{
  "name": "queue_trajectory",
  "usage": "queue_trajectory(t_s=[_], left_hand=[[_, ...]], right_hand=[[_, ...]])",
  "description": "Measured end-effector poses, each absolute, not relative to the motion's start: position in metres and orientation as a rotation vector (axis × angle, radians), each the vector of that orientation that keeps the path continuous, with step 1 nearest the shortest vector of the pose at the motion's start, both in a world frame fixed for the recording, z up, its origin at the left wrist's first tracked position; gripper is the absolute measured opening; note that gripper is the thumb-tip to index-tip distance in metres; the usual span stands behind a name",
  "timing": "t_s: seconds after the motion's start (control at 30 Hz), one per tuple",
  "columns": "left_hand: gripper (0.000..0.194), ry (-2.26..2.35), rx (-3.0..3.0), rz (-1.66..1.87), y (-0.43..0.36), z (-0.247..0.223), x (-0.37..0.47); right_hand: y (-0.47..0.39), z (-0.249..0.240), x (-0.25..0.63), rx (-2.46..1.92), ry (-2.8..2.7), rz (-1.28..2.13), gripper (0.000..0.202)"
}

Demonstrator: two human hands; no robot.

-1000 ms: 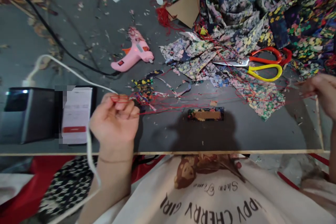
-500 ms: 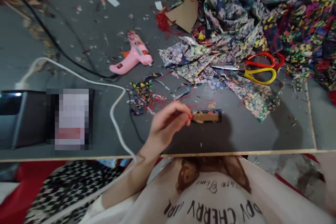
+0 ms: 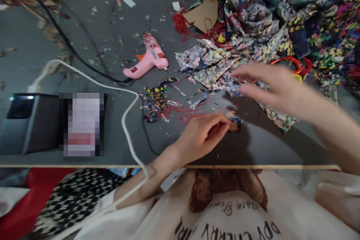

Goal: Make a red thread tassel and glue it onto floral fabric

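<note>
My left hand (image 3: 206,133) is closed, its fingertips bunched over a small cardboard strip (image 3: 234,125) edged with dark floral fabric. Only the strip's right end shows; the rest is under my fingers. My right hand (image 3: 267,86), smeared a little by motion, reaches in from the right with thumb and fingers apart and nothing visible between them. Beneath it lie scissors with red and yellow handles (image 3: 292,63), partly covered by the hand. Floral fabric (image 3: 197,60) spreads behind both hands.
A pink glue gun (image 3: 147,62) lies left of the fabric, with fabric scraps (image 3: 156,101) and red threads nearer me. A white cable (image 3: 126,120) crosses my left forearm. Further left are a blurred-out phone (image 3: 84,123) and a dark box (image 3: 42,120). Cardboard (image 3: 205,13) rests at the back.
My right hand has come into view from the right, over the scissors. My left hand has slid right along the strip, covering more of it. The view has shifted slightly.
</note>
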State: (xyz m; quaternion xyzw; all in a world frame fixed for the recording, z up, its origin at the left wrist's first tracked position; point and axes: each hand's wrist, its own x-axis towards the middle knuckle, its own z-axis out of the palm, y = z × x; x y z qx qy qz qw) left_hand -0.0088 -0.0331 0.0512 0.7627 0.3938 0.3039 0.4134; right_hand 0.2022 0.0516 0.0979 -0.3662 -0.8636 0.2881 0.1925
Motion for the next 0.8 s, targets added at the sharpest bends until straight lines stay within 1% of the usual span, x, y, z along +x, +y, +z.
queue_trajectory(t_s=[0.03, 0.1, 0.2, 0.27, 0.3, 0.4, 0.43, 0.57, 0.73, 0.8], left_hand=[[0.013, 1.004, 1.952, 0.765, -0.031, 0.051, -0.005], [0.011, 1.042, 2.018, 0.762, -0.025, 0.049, 0.003], [0.011, 1.045, 2.112, 0.850, -0.015, 0.042, 0.014], [0.014, 1.031, 2.128, 0.941, -0.010, 0.036, 0.019], [0.015, 1.037, 2.117, 0.986, -0.008, 0.033, 0.020], [0.014, 1.066, 2.120, 1.079, -0.002, 0.023, 0.018], [0.014, 1.068, 2.138, 1.097, -0.001, 0.020, 0.017], [0.013, 1.034, 2.222, 1.120, 0.003, 0.012, 0.013], [0.014, 1.058, 2.235, 1.099, 0.005, 0.009, 0.011], [0.014, 1.095, 2.200, 1.103, 0.006, 0.009, 0.010]], right_hand=[[0.027, 0.085, 0.200, -0.919, -2.346, 0.910, 0.034], [-0.007, 0.062, 0.198, -0.878, -2.196, 1.105, 0.046], [-0.023, 0.037, 0.196, -1.031, -1.870, 1.265, 0.048], [-0.019, 0.028, 0.196, -1.081, -1.715, 1.384, 0.044], [-0.016, 0.025, 0.197, -1.112, -1.673, 1.410, 0.038], [-0.009, 0.025, 0.200, -1.232, -1.664, 1.354, 0.015], [-0.007, 0.026, 0.202, -1.250, -1.675, 1.330, 0.013], [-0.002, 0.028, 0.211, -1.153, -1.635, 1.325, 0.015], [0.003, 0.026, 0.214, -1.074, -1.212, 1.545, 0.016], [0.004, 0.027, 0.215, -1.071, -1.084, 1.573, 0.014]])
